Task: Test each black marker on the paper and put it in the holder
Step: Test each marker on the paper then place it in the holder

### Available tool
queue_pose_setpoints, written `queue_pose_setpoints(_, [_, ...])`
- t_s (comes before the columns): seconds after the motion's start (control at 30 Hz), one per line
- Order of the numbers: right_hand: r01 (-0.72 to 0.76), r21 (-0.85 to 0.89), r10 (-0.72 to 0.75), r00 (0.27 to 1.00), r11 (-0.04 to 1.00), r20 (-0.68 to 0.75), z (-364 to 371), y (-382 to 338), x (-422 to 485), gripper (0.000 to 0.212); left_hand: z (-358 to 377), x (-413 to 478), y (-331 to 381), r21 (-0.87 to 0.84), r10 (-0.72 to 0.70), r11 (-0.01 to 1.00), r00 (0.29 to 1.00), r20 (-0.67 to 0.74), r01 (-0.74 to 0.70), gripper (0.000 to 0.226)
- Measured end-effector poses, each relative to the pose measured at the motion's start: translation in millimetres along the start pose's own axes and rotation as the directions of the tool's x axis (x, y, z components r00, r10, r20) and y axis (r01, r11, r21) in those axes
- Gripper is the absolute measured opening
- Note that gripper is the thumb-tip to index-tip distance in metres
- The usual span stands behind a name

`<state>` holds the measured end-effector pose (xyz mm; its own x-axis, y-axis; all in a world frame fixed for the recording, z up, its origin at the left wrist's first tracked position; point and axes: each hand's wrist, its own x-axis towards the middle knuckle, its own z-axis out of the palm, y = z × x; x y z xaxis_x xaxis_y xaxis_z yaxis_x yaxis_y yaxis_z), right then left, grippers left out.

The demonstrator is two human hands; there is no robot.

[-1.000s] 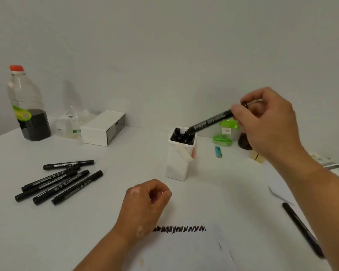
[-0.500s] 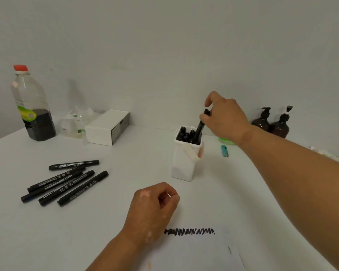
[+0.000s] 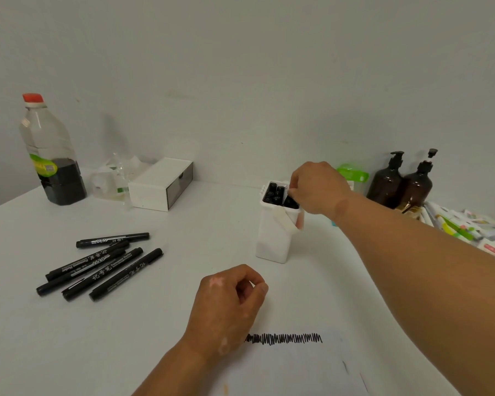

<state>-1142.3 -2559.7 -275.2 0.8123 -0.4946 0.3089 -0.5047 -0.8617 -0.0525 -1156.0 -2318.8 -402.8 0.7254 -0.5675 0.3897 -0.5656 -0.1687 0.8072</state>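
- Right hand point(image 3: 317, 187) lower than half a second ago: down at the mouth of the white holder point(image 3: 273, 238), thumb and fingertips bunched tight on the end of the marker point(image 3: 290, 202).
- That marker no longer slanting high out of the holder; now sunk in at the right side of the opening, only its top showing, about level with the other black marker ends point(image 3: 273, 192) packed beside it.
- Left hand point(image 3: 229, 301) as before: resting on the table point(image 3: 197, 221) at the upper left edge of the paper point(image 3: 292, 370), fingers curled into a fist, thumb tip against the forefinger, nothing seen inside.
- Black scribble point(image 3: 289, 338) unchanged along the top of the paper, its left end hidden behind the left hand.
- Five loose markers point(image 3: 103, 272) in the same place, fanned on the table well to the left of the holder, touching or nearly touching one another.
- Along the wall at the back left: a red-capped bottle point(image 3: 50, 155) with dark liquid at the bottom, a clear plastic container point(image 3: 115, 178), a white box point(image 3: 160, 184).
- Behind the right hand, a green object point(image 3: 352, 173), partly covered by the knuckles; just right of it, two brown pump bottles point(image 3: 386, 184) side by side.
- Printed packets point(image 3: 469, 227) at the far right edge, cut off by the right forearm stretched across the right side of the table.
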Motion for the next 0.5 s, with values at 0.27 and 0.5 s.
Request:
queue_pose_setpoints(0.27, [0.042, 0.044, -0.039, 0.997, 0.998, -0.064, -7.5, 3.6, -4.7, 0.025, -1.2, 1.1, -1.8, 0.016, 0.002, 1.0, 1.0, -0.001, -0.002, 0.013])
queue_pose_setpoints(0.5, [0.026, 0.316, 0.043, 0.977, 0.949, -0.21, -3.2, 28.7, -90.2, 0.013, -1.2, 1.3, -3.7, 0.046, -0.008, 0.999, 1.0, 0.018, 0.007, 0.012])
